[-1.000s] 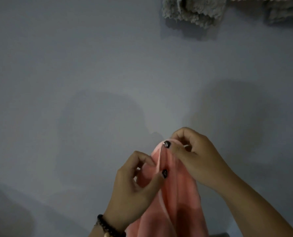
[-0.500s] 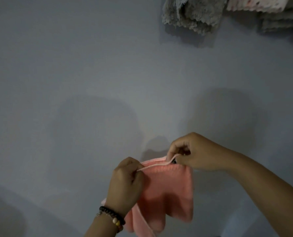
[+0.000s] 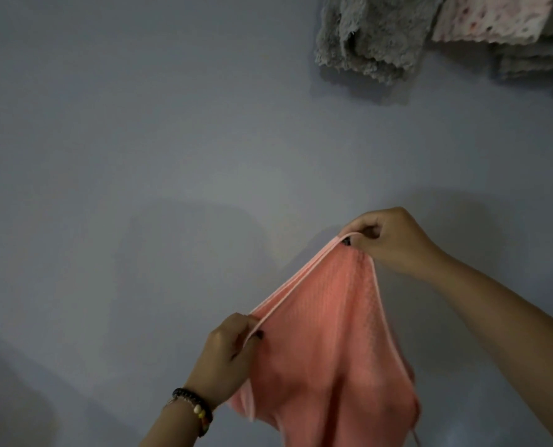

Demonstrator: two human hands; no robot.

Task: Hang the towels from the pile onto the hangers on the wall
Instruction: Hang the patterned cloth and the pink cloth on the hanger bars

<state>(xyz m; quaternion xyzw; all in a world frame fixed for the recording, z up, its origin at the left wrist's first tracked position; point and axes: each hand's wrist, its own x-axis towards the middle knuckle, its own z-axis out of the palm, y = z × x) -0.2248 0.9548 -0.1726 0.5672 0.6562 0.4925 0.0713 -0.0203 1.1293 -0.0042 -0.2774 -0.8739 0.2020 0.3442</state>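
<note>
A salmon-pink towel [image 3: 327, 343] hangs in front of the grey wall, stretched along its top hem between both hands. My left hand [image 3: 228, 353], with a bead bracelet on its wrist, pinches the lower left end of the hem. My right hand [image 3: 388, 240] pinches the upper right corner, higher and closer to the wall. The towel's body droops below the hem and runs out of the bottom of the view. No hanger is visible.
A grey fluffy towel [image 3: 372, 37] hangs on the wall [image 3: 172, 140] at the top right. Beside it are a white towel with pink spots [image 3: 491, 17] and a pale grey towel [image 3: 536, 59]. My hands' shadows fall on the wall.
My hands have drawn apart along the towel's hem. My right hand has risen towards the upper right, and the pink towel is spread wider and tilted.
</note>
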